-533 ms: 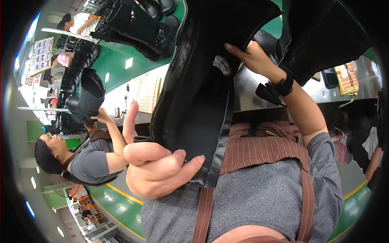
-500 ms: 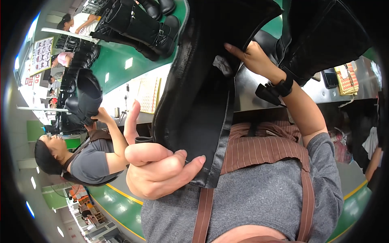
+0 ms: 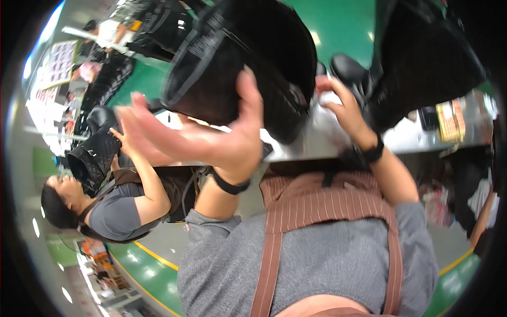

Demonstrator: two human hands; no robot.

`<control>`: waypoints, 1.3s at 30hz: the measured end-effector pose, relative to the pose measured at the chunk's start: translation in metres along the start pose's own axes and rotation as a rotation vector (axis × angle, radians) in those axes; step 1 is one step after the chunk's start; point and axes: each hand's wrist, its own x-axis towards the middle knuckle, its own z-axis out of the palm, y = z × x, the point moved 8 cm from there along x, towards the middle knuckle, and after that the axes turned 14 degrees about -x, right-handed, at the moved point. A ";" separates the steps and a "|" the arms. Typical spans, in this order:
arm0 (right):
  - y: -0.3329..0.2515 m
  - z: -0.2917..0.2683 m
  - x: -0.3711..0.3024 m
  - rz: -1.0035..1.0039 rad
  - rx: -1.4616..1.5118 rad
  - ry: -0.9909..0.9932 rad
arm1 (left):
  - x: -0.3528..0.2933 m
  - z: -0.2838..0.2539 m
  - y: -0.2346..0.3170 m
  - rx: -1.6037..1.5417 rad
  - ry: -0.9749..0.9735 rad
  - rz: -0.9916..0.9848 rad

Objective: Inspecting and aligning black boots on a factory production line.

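A tall black boot (image 3: 269, 47) stands in front of me at the metal bench, its wide shaft tilted toward the left. My left hand (image 3: 222, 142) is at the near left side of that shaft, blurred, with thumb raised and fingers stretched out to the left. Its thumb overlaps the black material; whether it touches is unclear. To the right of the boot, my right hand (image 3: 351, 119) has its fingers apart and holds nothing visible. Another tall black boot (image 3: 422, 68) rises beyond my right hand.
The metal bench (image 3: 311, 145) runs across in front of me. A dark phone (image 3: 429, 118) and a patterned yellow-red pad (image 3: 450, 121) lie at its right. On the left, a co-worker (image 3: 127, 201) handles a quilted black boot (image 3: 95, 158). More black boots (image 3: 163, 26) stand far left.
The boot has moved up and away from me, and its shaft has swung from lengthwise to tilted. My left hand has left its near edge and opened; my right hand has come out of it.
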 end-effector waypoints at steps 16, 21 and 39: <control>0.058 0.078 -0.035 0.547 0.208 -0.792 | -0.240 0.083 -0.013 -1.067 -0.700 -1.191; 0.046 0.072 -0.033 0.584 0.233 -0.666 | -0.233 0.079 -0.015 -1.019 -0.611 -1.253; -0.147 -0.032 0.018 -0.037 0.346 -0.421 | -0.237 0.083 -0.009 -0.857 -0.420 -1.244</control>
